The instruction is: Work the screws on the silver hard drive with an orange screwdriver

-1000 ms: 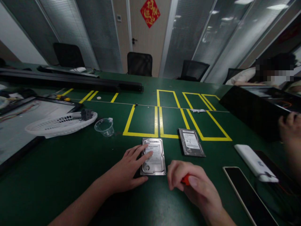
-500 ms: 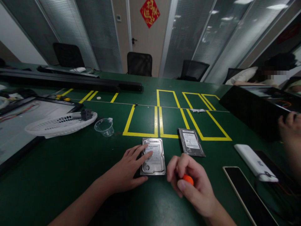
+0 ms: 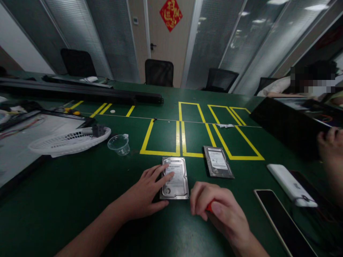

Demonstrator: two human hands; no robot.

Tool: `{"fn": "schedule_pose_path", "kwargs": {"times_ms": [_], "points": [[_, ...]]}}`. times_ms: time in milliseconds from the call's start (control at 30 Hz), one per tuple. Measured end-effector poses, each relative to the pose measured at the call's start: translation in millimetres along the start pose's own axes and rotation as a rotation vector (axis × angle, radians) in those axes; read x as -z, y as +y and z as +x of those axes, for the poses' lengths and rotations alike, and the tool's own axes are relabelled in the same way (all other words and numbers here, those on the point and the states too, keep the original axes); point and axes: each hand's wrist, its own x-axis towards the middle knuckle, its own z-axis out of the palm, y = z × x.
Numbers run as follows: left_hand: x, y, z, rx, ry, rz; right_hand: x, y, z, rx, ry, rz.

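A silver hard drive with a white label lies flat on the green table in front of me. My left hand rests on its left part, fingers spread over the label and thumb stretched out near the bottom edge. At the drive's lower right side, my right hand is closed around an orange-handled tool. Only a bit of the orange shows between the fingers; the tool's tip is hidden. A second hard drive lies label up farther to the right, touched by neither hand.
A phone and a white power bank lie to the right. A co-worker's hand is near a black case. To the left are a clear plastic cup and a white basket. Yellow tape marks rectangles beyond the drives.
My right hand has turned with the orange-handled tool, its back now rolled upward, so less of the orange shows. My left hand and both hard drives have stayed put.
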Motion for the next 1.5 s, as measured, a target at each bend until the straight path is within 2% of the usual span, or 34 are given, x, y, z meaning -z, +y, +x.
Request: {"fn": "schedule_pose_path", "kwargs": {"times_ms": [100,300,500,667,900,1033,1233,1500], "points": [[-0.9,-0.8,-0.1,-0.010,0.011,-0.003,-2.4,-1.1,1.6,0.025,0.029,-0.056],[-0.6,0.5,-0.4,-0.004,0.007,0.001,-5.7,3.2,1.1,-0.002,0.096,0.134],[0.3,0.5,0.1,0.011,-0.004,0.005,-5.7,4.0,-2.1,-0.029,0.116,0.126],[0.5,0.5,-0.3,0.009,-0.003,0.006,-3.7,1.7,-3.7,-0.045,0.083,0.150],[-1.5,-0.6,-1.0,-0.010,0.021,-0.006,-0.2,-1.9,0.1,0.017,0.017,-0.019],[-2.3,-0.9,0.0,-0.016,0.024,0.005,-3.9,-0.9,1.9,0.049,0.046,-0.036],[0.7,0.9,0.7,0.007,-0.002,0.010,-7.0,3.2,0.6,0.007,0.063,0.110],[1.2,1.7,-0.1,0.010,-0.005,0.000,-6.5,0.0,-2.8,-0.024,0.071,0.029]]}}
